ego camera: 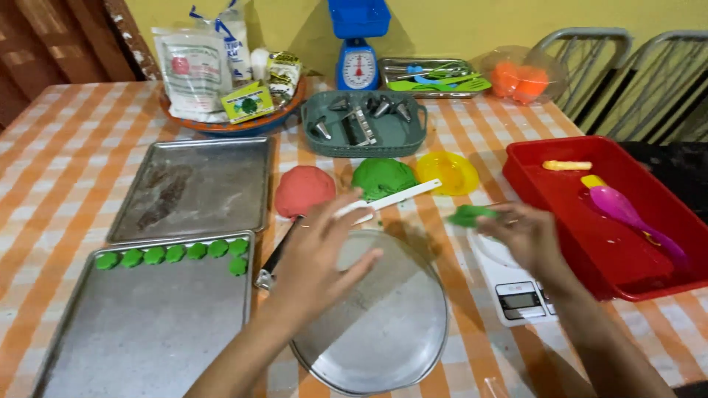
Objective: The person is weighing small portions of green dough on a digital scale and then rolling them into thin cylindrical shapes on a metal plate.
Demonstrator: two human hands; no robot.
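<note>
My right hand pinches a small piece of green dough above a white digital scale. My left hand hovers with fingers spread over the rim of a round metal plate. Its fingertips are close to the end of a white plastic knife; the hand is blurred and I see nothing gripped. The knife leans on a green dough ball, beside a red dough ball. A black-handled tool lies partly under my left hand.
A baking tray at the near left carries a row of green dough pieces; a second tray lies behind it. A yellow dish, a red tub with a pink spoon, a green basket of metal moulds and a blue scale stand around.
</note>
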